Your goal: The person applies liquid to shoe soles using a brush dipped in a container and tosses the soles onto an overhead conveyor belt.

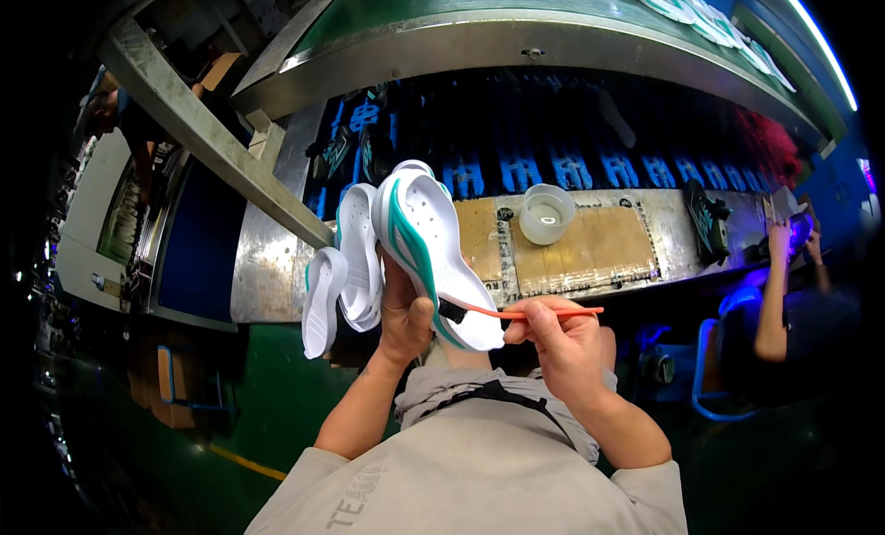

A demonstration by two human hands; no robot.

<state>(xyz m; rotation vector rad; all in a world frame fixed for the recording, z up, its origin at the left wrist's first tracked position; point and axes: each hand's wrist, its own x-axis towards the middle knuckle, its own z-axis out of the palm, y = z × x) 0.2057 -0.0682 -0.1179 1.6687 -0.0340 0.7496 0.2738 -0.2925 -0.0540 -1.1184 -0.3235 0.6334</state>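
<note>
A white shoe sole [430, 223] with a teal stripe along its side is held up in my left hand [407, 316], its hollow inner face turned toward me. My right hand [560, 340] pinches the thin orange handle of a brush [489, 311]. The brush's dark bristle head touches the inner side of the sole near its lower end. Two more white soles, one taller [358, 249] and one smaller [323, 300], are just left of my left hand; what supports them is hidden.
A translucent white cup [546, 214] stands on taped cardboard [590, 257] on the metal bench. A dark shoe [705, 222] lies to its right. Behind, dark shoes [336, 152] sit on a blue-lit rack. A metal post [212, 134] slants at left. Another person's arm [772, 305] works at right.
</note>
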